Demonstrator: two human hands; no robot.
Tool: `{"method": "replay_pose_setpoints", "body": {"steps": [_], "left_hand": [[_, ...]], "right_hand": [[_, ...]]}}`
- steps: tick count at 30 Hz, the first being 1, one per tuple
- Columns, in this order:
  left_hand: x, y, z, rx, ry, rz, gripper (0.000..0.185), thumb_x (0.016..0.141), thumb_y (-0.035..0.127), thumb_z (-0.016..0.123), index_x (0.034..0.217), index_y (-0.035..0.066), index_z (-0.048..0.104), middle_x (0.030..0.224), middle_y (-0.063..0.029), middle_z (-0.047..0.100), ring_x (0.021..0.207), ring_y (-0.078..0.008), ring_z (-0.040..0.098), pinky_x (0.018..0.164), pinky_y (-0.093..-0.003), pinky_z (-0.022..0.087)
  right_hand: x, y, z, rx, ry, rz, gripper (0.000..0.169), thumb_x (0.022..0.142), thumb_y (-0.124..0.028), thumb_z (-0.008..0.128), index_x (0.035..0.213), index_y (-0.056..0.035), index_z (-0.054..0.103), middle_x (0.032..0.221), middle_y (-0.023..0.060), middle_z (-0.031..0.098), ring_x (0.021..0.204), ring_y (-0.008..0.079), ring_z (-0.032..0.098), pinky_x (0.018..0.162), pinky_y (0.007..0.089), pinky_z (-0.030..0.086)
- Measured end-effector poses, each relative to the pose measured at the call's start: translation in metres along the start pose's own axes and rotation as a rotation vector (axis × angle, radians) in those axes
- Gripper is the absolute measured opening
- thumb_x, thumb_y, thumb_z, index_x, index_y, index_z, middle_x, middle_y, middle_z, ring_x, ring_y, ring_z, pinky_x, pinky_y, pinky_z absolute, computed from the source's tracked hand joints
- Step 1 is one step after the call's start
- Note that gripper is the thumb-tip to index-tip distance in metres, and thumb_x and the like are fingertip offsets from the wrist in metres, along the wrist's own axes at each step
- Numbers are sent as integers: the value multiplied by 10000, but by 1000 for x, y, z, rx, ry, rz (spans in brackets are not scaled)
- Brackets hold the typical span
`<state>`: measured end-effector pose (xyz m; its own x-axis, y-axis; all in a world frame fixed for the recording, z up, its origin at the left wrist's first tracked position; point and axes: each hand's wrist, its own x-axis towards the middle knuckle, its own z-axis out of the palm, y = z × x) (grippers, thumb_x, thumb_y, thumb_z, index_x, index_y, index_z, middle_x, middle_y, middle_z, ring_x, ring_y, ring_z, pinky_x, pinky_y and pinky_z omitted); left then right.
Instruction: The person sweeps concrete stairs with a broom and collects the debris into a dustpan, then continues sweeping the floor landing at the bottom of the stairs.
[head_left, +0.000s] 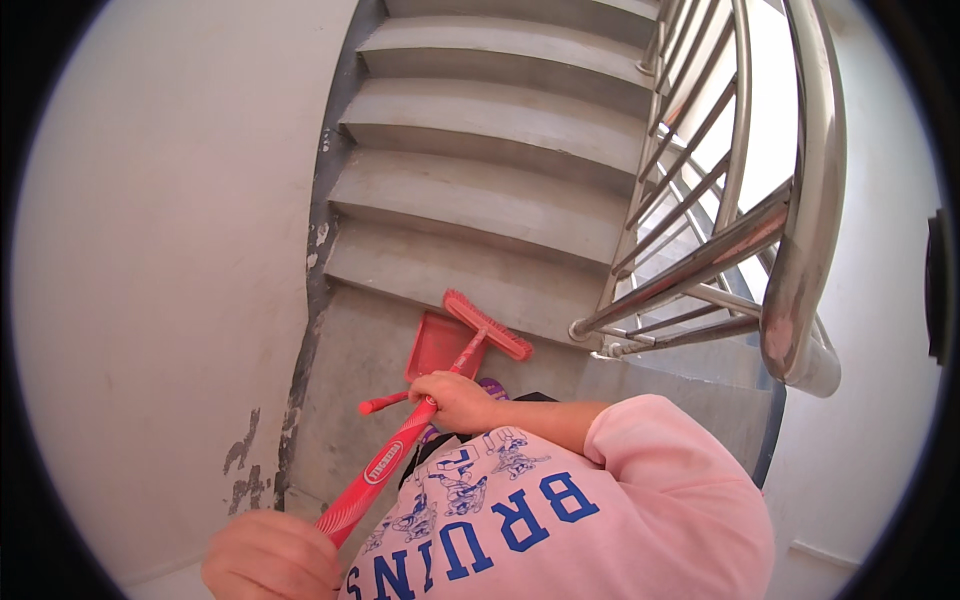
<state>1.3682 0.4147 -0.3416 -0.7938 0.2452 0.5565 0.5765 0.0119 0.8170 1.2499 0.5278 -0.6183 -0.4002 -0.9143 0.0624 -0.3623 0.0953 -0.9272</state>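
Observation:
A red broom slants up from lower left to centre, its patterned handle (382, 461) bearing writing. My left hand (270, 556) is closed around the handle's upper end near the bottom of the view. Lower down the handle, my right hand (456, 403) grips it too. The bristled broom head (489, 324) is at the foot of the lowest step, overlapping the right side of a red dustpan (437, 343). A short red rod end (382, 403) sticks out left of my right hand; whether that hand also holds it, I cannot tell.
Grey concrete stairs (480, 184) rise ahead from the landing (345, 352). A stainless steel railing (806, 225) stands on the right, with more steps visible through its bars. A white wall (172, 247) with peeling dark skirting runs along the left. Purple sandals (493, 388) show below me.

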Motion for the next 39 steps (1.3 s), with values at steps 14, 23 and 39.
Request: {"method": "replay_pose_setpoints", "body": {"steps": [14,23,39], "left_hand": [[-62,-20,24,173,761,-189,160,672,-20,556,577,62,457,522,-55,518,436,-181,438,476,-328,434],[-91,57,16,307,684,123,282,845,202,562,623,102,420,502,-5,486,412,-100,433,455,-247,416],[-213,145,-49,664,1138,317,398,849,432,530,834,38,477,720,-75,458,681,-165,465,656,-284,421]], "right_hand": [[34,43,9,-155,62,-90,206,667,-89,664,838,-85,550,802,81,582,786,293,556,695,384,441],[71,-50,35,-114,-226,-336,197,694,-73,656,873,-70,573,754,86,559,743,277,559,640,373,441],[161,-238,209,80,-459,-859,222,661,-66,663,854,-57,555,741,90,538,703,275,546,597,381,429]]}}
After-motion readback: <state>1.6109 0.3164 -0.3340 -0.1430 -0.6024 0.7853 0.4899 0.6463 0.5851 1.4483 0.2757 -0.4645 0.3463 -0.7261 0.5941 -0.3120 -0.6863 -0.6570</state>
